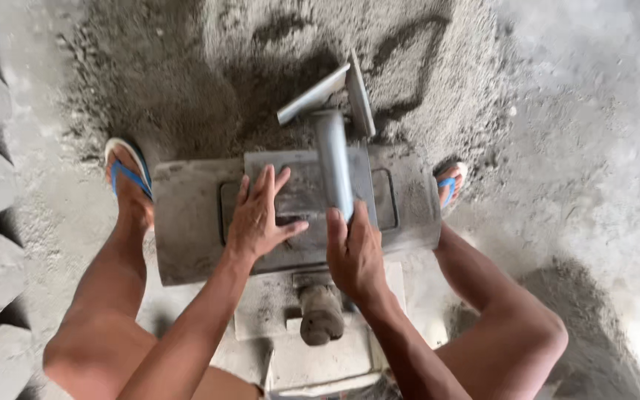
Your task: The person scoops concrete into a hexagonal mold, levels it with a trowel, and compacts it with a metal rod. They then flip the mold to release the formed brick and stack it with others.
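Left hand (259, 218) lies flat and open on the grey mould (187, 222), steadying it; right hand (355, 252) grips the scoop (332, 159) handle, blade at twelve o'clock toward the sand (187, 74).

Dusty floor (594, 148) under sand heap (261, 59), grey mould (194, 222).

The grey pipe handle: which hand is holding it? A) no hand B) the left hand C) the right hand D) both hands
C: the right hand wraps around the lower end of the grey pipe handle, while the left hand lies flat, fingers spread, on the grey block mould beside it.
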